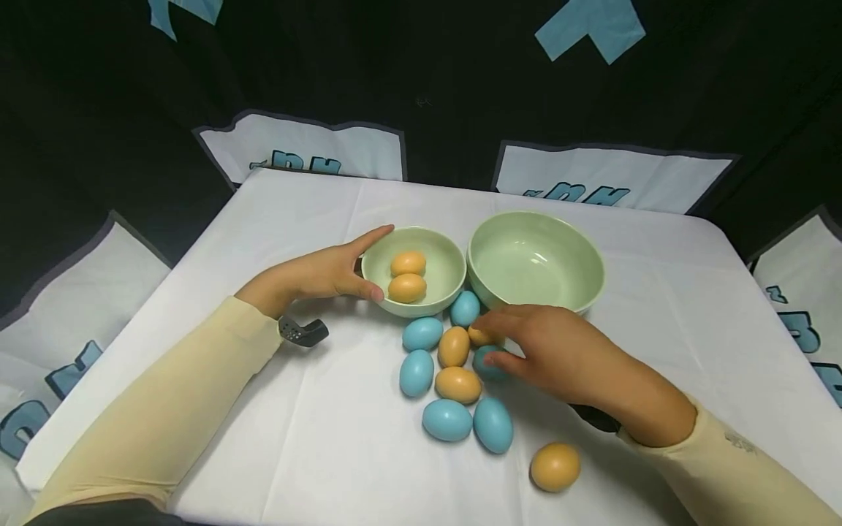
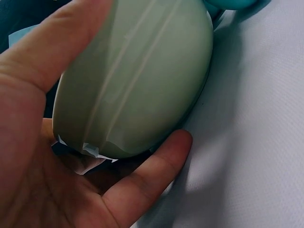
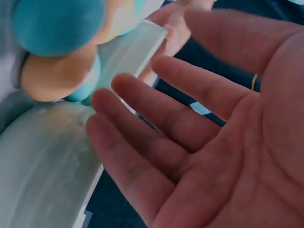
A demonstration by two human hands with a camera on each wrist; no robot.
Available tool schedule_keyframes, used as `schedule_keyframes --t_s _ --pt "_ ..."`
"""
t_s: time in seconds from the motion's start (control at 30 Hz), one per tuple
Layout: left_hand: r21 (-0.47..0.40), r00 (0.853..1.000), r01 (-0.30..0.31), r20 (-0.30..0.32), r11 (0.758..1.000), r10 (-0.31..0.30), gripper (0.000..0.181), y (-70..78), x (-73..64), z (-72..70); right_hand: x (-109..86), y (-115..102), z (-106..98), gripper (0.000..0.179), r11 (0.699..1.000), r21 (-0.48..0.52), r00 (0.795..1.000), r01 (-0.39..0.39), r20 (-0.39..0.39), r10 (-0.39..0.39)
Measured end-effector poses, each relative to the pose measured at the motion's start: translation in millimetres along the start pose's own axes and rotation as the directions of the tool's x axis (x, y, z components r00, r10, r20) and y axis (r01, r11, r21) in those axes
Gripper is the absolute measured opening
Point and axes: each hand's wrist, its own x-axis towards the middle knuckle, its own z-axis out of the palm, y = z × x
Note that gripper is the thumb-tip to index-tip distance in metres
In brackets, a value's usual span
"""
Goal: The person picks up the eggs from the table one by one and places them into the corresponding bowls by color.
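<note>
A small pale green bowl (image 1: 442, 267) with two yellow eggs (image 1: 407, 288) inside stands left of the table's middle. My left hand (image 1: 329, 272) holds its left side, thumb at the near rim and fingers around the far side. In the left wrist view, the bowl's outer wall (image 2: 142, 80) sits between thumb and fingers. My right hand (image 1: 552, 354) hovers over the egg cluster with fingers extended, near a partly covered yellow egg (image 1: 480, 337) and a blue egg (image 1: 488, 363). The right wrist view shows nothing in its palm (image 3: 209, 166).
A larger green bowl (image 1: 536, 263) with no eggs in it stands right of the small one. Several blue eggs (image 1: 447, 420) and yellow eggs (image 1: 458, 385) lie clustered in front of the bowls. One yellow egg (image 1: 555, 467) lies apart, nearer the front. White cloth (image 1: 355, 438) covers the table.
</note>
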Motion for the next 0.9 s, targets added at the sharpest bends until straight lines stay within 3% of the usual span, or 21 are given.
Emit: schedule_keyframes --t_s 0.23,0.43,0.6,0.67,0.77,0.9 --pt "-0.031 1.0 -0.014 -0.004 0.999 0.014 0.115 -3.5 -0.3 4.9 3.2 2.9 18.0 0.033 0.992 -0.122 0.996 0.039 -0.069 -0.048" --pt "-0.016 1.0 -0.013 -0.004 1.0 0.013 0.115 -1.4 0.2 3.3 4.7 2.5 28.8 0.04 0.961 -0.264 0.993 0.079 -0.061 -0.098" --pt "-0.028 1.0 -0.001 0.015 1.0 0.002 0.114 15.7 -10.3 1.8 4.1 1.5 32.9 0.031 0.923 -0.376 0.991 0.086 -0.065 -0.118" --pt "-0.041 1.0 -0.003 0.023 0.999 0.004 0.114 22.8 -14.2 1.3 2.1 -0.1 32.6 0.028 0.904 -0.422 0.992 0.075 -0.062 -0.111" --pt "-0.05 1.0 -0.002 0.023 0.999 0.003 0.114 21.3 -12.6 1.6 -2.7 -4.5 30.5 0.026 0.88 -0.474 0.999 0.031 -0.025 -0.048" --pt "-0.046 1.0 0.003 0.017 0.999 -0.002 0.115 10.8 -5.6 2.4 -8.6 -8.5 25.9 0.028 0.882 -0.469 0.996 -0.041 0.052 0.074"
